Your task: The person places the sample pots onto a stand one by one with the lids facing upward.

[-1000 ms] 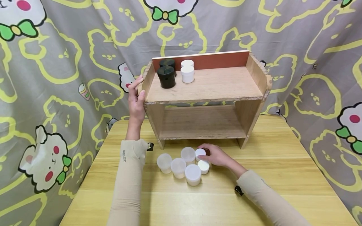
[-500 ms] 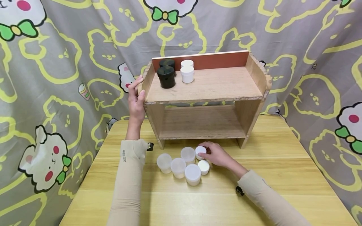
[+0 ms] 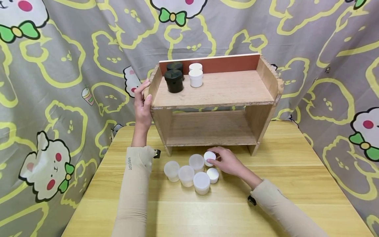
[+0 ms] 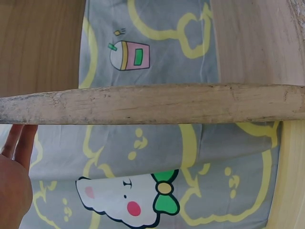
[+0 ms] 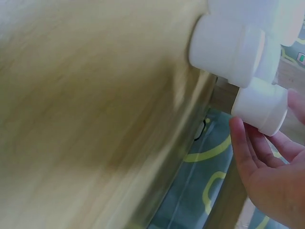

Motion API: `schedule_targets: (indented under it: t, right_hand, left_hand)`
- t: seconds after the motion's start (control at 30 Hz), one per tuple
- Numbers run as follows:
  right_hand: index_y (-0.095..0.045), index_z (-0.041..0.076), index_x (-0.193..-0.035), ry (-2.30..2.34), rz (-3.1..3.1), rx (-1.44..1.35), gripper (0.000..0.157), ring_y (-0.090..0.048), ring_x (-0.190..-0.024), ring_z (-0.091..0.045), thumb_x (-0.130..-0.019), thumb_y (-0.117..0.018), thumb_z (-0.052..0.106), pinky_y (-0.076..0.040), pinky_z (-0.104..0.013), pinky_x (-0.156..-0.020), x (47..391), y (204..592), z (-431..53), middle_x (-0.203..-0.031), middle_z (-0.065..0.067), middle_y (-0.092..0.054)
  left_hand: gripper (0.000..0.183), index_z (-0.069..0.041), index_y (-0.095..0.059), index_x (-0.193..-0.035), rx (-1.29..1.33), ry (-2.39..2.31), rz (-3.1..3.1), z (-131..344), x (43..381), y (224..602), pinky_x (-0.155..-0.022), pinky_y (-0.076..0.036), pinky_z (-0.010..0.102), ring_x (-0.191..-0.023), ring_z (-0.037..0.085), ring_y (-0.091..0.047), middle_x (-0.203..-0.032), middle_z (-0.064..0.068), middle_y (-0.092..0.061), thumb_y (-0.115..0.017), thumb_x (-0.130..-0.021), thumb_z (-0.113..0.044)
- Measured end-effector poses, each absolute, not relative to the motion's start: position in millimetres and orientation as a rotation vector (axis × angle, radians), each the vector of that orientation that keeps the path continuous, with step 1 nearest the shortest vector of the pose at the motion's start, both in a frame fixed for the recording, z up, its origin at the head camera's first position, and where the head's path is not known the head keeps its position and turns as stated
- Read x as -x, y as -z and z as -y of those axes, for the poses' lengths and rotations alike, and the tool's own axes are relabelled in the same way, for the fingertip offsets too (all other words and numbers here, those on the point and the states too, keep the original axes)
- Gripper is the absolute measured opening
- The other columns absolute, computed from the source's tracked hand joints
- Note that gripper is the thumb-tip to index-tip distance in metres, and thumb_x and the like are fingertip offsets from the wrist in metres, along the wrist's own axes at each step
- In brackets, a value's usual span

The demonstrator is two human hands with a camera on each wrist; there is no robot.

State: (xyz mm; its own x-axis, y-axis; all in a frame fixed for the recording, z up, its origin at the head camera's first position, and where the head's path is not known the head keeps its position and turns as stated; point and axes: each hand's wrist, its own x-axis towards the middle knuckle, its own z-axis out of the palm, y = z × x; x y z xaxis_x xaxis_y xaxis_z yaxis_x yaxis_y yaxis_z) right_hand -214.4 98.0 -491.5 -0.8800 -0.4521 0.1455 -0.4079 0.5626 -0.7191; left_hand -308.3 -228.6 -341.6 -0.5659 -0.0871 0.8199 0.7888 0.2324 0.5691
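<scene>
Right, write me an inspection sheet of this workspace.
Surface: pale wooden table, striped grain.
Job's things: held white jar; second white jar and four cloudy tubs on the table; shelf bearing two black jars and two small white jars on top.
Clutter: nothing seen.
Hands: left hand grips the shelf's left side; right hand holds a white jar.
Cables: nothing seen.
Surroundings: cartoon-print curtain behind and at both sides.

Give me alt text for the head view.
The right hand holds a small white jar beside another white jar and four translucent jars on a wooden table. The left hand grips the left side of a wooden shelf, with two black jars and two white jars on its upper level.
</scene>
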Motion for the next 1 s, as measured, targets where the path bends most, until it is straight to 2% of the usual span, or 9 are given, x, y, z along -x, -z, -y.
schedule_targets:
  t: [0.33, 0.47, 0.83, 1.0]
  right_hand:
    - [-0.066, 0.002, -0.133, 1.272, -2.756, 0.803, 0.046, -0.069, -0.098, -0.024, -0.095, -0.075, 0.026, -0.059, -0.029, -0.080, 209.2, 474.8, -100.7, -0.114, -0.010, -0.071]
    - [-0.066, 0.002, -0.134, 1.283, -2.761, 0.805, 0.047, -0.068, -0.097, -0.020, -0.095, -0.075, 0.027, -0.059, -0.028, -0.080, 206.6, 467.7, -100.4, -0.113, -0.009, -0.071]
    - [-0.069, 0.006, -0.129, 1.372, -2.772, 0.860, 0.043, -0.067, -0.092, -0.016, -0.094, -0.076, 0.028, -0.060, -0.032, -0.081, 200.2, 451.6, -99.8, -0.108, -0.005, -0.072]
    - [-0.070, 0.007, -0.129, 1.420, -2.776, 0.881, 0.042, -0.066, -0.091, -0.013, -0.092, -0.078, 0.026, -0.060, -0.035, -0.082, 197.6, 441.6, -99.4, -0.108, -0.003, -0.071]
  left_hand:
    - [0.045, -0.002, -0.049, -0.139, 0.654, 1.436, 1.729, 227.7, 309.8, 341.4, -0.116, -0.038, 0.034, -0.143, 0.021, -0.049, -0.156, 0.014, -0.049, -0.049, -0.097, -0.019]
    - [0.045, 0.000, -0.047, -0.139, 0.647, 1.428, 1.729, 227.0, 309.7, 341.9, -0.116, -0.038, 0.034, -0.143, 0.022, -0.048, -0.156, 0.016, -0.048, -0.048, -0.097, -0.018]
    - [0.047, -0.005, -0.050, -0.139, 0.680, 1.429, 1.718, 228.0, 309.3, 341.6, -0.116, -0.039, 0.035, -0.144, 0.022, -0.049, -0.156, 0.013, -0.049, -0.051, -0.097, -0.024]
    - [0.045, -0.004, -0.049, -0.139, 0.667, 1.423, 1.734, 227.9, 309.3, 342.2, -0.115, -0.039, 0.035, -0.143, 0.022, -0.049, -0.157, 0.013, -0.049, -0.050, -0.097, -0.021]
